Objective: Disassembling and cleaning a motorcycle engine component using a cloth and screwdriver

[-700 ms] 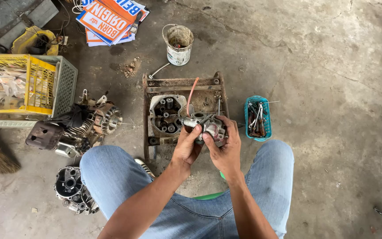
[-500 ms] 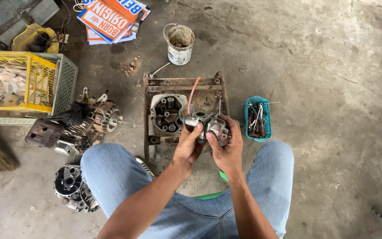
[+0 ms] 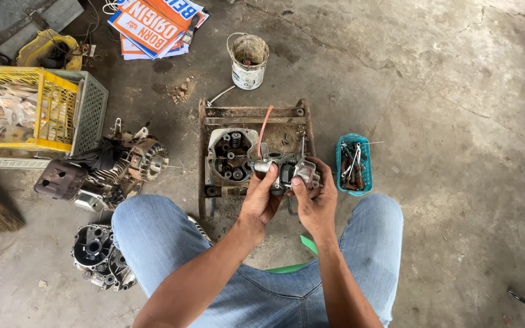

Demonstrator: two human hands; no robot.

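Head view: both hands grip a small metal carburetor point(image 3: 287, 170) above the knees.
Left hand point(image 3: 261, 197) closes on its left end, right hand point(image 3: 316, 197) on its right; an orange hose point(image 3: 264, 129) rises from it, over the rusty frame point(image 3: 250, 113) holding an engine block point(image 3: 231, 155), beside a teal tool basket point(image 3: 353, 164).

The hands point(image 3: 290, 197) hide the underside of the carburetor point(image 3: 287, 170).
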